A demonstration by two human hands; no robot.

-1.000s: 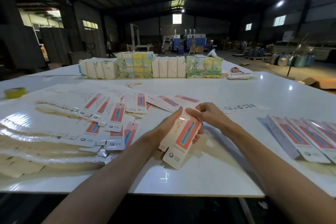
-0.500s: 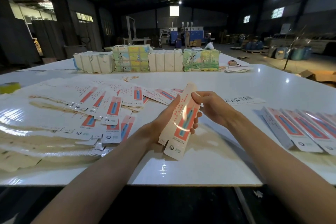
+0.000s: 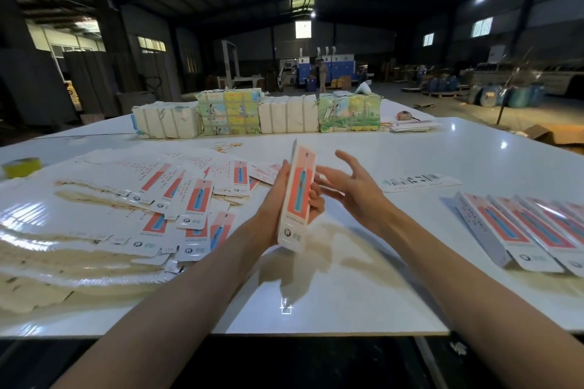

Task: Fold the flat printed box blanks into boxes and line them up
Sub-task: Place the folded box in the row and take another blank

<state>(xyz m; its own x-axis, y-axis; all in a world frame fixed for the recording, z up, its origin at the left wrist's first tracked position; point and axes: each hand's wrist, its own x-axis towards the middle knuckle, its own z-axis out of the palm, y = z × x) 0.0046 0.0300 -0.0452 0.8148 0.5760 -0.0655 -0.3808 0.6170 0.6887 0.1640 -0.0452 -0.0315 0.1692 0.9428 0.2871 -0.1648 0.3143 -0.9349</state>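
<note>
Head view: left hand (image 3: pixel 272 208) grips the box (image 3: pixel 297 196) upright above the surface (image 3: pixel 442 148), long axis near vertical, fingers (image 3: pixel 316 200) curled round its right edge. Right hand (image 3: pixel 354 189) sits just right of it, spread wide and holding nothing. Finished row (image 3: pixel 518 227) lies further right, on the right hand's side.

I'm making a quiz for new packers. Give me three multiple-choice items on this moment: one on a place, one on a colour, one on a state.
1. Where is the row of folded boxes? A. on the floor B. at the person's right C. at the person's left
2. What colour is the tape roll? A. blue B. black C. yellow
3. How is the right hand? A. open, off the box B. pinching the box C. fisted
Answers: B, on the table's right side; C, its band is yellow; A, fingers spread, only the left hand grips the box.
</note>
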